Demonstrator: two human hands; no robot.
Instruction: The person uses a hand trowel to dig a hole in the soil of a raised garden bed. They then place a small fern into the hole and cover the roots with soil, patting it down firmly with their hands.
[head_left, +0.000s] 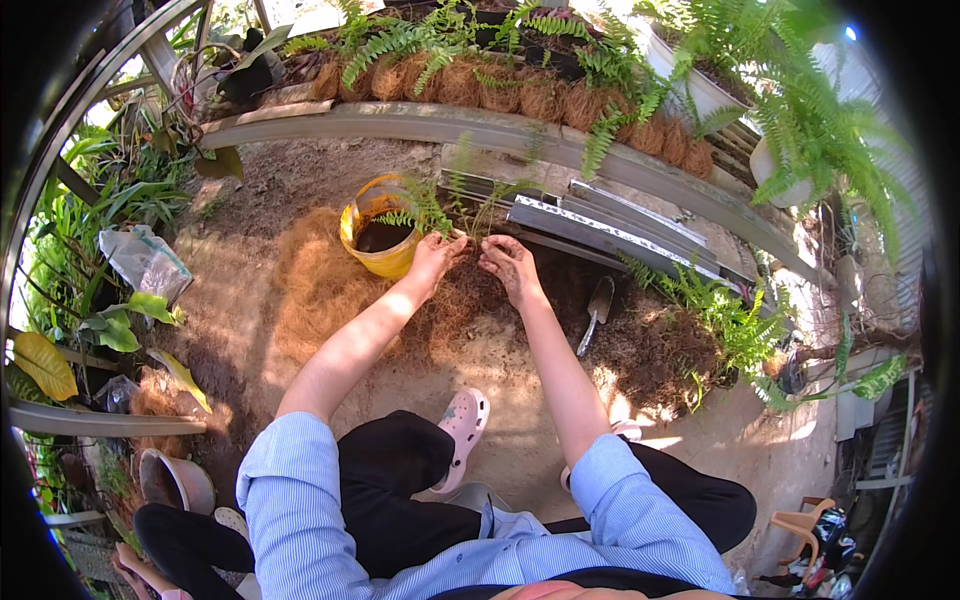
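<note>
Soil-smeared, my left hand pinches the base of a small fern whose fronds rise in front of me. Close on its right, my right hand has curled fingers at the fern's root clump; how firmly it grips cannot be made out. Beneath both hands lies dark soil mixed with brown fibre. A yellow bucket with dark contents stands just left of the fern. Loose coconut fibre spreads on the ground left of my hands. To the right of my right hand rests a metal garden trowel.
Metal channel bars lie beyond my hands, below a long rail. Fibre-wrapped root balls line the shelf behind it. More ferns with a root mass lie at right. Another person's knee shows at lower left, near a white pot.
</note>
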